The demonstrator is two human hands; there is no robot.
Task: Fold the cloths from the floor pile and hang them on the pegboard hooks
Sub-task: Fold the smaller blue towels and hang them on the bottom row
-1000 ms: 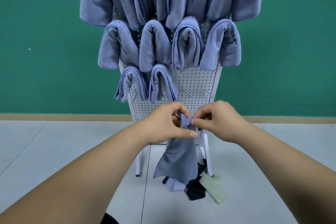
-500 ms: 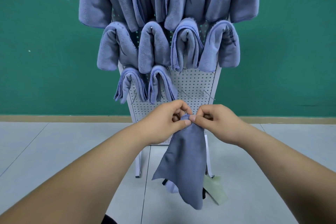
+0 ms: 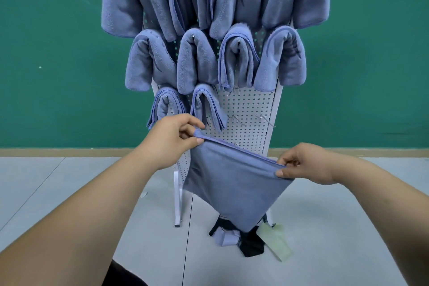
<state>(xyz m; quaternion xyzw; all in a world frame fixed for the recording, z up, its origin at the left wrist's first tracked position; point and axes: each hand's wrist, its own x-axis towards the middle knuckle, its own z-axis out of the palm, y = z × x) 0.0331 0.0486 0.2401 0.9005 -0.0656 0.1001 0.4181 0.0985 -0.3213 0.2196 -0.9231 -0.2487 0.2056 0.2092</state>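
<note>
Hands have spread apart vs. half a sec ago: they were pinched together on one bunched corner, and now the blue cloth (image 3: 232, 188) is stretched wide btwn them. Its top edge is taut and slopes down toward the right.

Left hand (image 3: 171, 139) pinches the top-left corner btwn thumb and forefinger, other fingers curled in. Right hand (image 3: 306, 162) sits lower and pinches the top-right corner the same way. The cloth hangs below both hands, in mid-air, tapering to a point at the bottom and covering the lower part of the pegboard (image 3: 248, 109).

Just under that point the floor pile (image 3: 226, 238) lies on the grey floor (image 3: 69, 193) at the pegboard's foot: a light blue piece, a black piece (image 3: 251, 245) and a pale green piece (image 3: 277, 242).

Behind, the white pegboard stands upright on its legs. Its 3rd row down has two folded cloths (image 3: 207, 104) on the left and two bare hooks (image 3: 236, 119) on the right, above the held cloth. The next row up carries four folded cloths, and the top row has more, cut off by the frame edge.

Farthest back are a tan baseboard (image 3: 69, 152) and a green wall (image 3: 58, 53).
</note>
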